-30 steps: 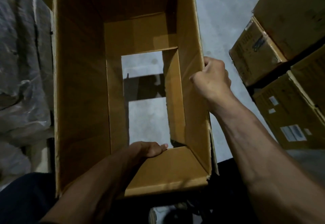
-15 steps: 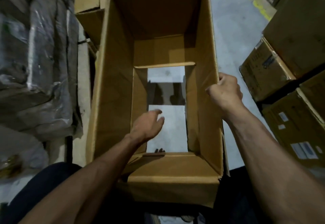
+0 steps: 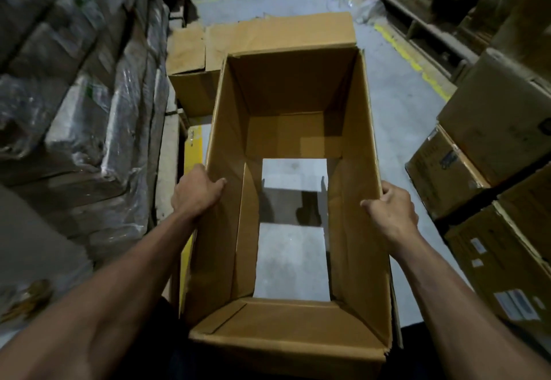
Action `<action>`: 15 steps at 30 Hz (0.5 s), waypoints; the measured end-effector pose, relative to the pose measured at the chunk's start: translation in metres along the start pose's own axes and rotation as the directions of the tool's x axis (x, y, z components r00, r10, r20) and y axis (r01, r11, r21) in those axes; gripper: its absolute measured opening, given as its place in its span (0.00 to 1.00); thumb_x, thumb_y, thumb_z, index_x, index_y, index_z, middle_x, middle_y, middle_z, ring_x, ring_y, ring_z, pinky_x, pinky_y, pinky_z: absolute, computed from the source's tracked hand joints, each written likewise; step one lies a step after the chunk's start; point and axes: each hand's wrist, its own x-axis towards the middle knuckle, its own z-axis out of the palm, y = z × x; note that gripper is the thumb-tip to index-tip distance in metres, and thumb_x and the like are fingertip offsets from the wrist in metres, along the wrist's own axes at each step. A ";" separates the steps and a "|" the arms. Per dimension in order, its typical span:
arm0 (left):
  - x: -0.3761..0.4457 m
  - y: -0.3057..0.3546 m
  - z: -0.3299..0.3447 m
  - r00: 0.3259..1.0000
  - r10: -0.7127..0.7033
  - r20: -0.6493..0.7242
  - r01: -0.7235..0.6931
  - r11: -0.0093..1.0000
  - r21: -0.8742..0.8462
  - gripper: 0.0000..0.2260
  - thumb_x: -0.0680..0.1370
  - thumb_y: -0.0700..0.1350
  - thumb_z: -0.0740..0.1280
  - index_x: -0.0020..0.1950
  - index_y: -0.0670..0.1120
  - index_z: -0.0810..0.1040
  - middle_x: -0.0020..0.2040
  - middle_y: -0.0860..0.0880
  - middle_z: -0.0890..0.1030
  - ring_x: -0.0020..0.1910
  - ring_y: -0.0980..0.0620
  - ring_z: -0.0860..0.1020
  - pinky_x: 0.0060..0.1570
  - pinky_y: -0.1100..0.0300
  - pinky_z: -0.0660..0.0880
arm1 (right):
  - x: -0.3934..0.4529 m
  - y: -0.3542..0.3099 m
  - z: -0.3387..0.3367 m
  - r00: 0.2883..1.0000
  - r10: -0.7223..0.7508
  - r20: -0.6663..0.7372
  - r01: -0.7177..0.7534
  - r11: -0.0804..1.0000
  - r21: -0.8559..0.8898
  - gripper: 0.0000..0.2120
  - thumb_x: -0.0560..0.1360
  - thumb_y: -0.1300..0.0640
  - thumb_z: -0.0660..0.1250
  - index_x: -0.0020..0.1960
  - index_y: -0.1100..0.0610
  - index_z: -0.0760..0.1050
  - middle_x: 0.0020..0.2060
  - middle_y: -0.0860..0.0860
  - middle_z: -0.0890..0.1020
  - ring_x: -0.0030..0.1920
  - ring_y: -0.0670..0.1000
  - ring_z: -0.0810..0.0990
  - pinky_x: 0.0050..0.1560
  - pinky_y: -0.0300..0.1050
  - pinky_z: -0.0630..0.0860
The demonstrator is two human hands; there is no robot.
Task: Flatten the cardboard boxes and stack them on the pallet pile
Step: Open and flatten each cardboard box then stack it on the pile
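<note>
While the box (image 3: 298,105) is held upright between both arms, its open bottom lets the grey floor (image 3: 290,260) be seen through it. Its left wall is gripped at the top edge by the left hand (image 3: 195,193), fingers curled over the rim. Its right wall is gripped the same way by the right hand (image 3: 390,209). More cardboard (image 3: 190,51) is seen just beyond the box, wrapped goods (image 3: 74,96) at the left, and stacked cartons (image 3: 492,194) at the right
</note>
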 end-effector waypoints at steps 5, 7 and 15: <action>-0.004 0.002 -0.004 0.998 0.053 -0.021 -0.056 0.987 -0.152 0.09 0.80 0.51 0.67 0.47 0.46 0.75 0.45 0.44 0.81 0.45 0.43 0.80 0.49 0.44 0.80 | -0.003 0.001 -0.002 0.999 -0.014 -0.039 0.015 1.000 0.027 0.16 0.80 0.56 0.67 0.67 0.49 0.75 0.56 0.50 0.82 0.49 0.53 0.78 0.48 0.47 0.73; -0.008 0.003 -0.004 0.995 0.086 -0.048 -0.094 0.977 -0.191 0.09 0.80 0.50 0.67 0.47 0.44 0.78 0.41 0.45 0.81 0.41 0.44 0.80 0.46 0.45 0.80 | -0.002 -0.001 -0.004 0.997 -0.015 -0.075 0.017 1.000 0.025 0.15 0.80 0.57 0.67 0.67 0.50 0.75 0.54 0.51 0.82 0.49 0.53 0.78 0.48 0.47 0.75; -0.036 0.003 0.005 0.978 0.188 -0.093 -0.202 0.965 -0.165 0.11 0.80 0.47 0.69 0.53 0.39 0.80 0.28 0.48 0.72 0.31 0.45 0.73 0.39 0.49 0.78 | 0.009 0.001 -0.016 0.989 0.001 -0.151 -0.006 0.999 -0.033 0.16 0.81 0.58 0.66 0.68 0.55 0.72 0.58 0.57 0.80 0.57 0.62 0.80 0.58 0.60 0.79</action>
